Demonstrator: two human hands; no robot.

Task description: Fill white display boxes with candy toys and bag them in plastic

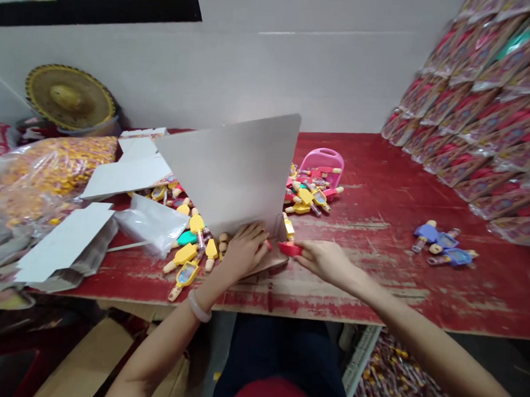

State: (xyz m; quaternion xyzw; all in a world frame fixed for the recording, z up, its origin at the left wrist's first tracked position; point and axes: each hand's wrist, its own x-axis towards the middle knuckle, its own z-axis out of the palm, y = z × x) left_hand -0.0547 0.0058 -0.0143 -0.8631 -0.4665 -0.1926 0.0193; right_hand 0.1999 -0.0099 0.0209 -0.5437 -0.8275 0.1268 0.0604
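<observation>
A cardboard box (267,263) lies at the table's front edge, its large grey-white lid (240,167) standing up behind. My left hand (246,245) rests over the box with its fingers laid forward. A bit of red shows by its fingertips; whatever lies under the palm is hidden. Just right of the box, my right hand (322,259) pinches a red paddle-shaped plastic toy (290,249) at the box's side. Beyond that toy is a yellow one (289,226). More yellow toys (187,271) with tan knobs and clear tubes are scattered left of the box.
A pink handled basket (334,161) stands behind a heap of toys (307,196). Blue toys (445,242) lie to the right. Wrapped packs (488,140) are stacked along the right side. Flattened cartons (71,243), a clear plastic bag (151,221) and a full bag (46,173) occupy the left.
</observation>
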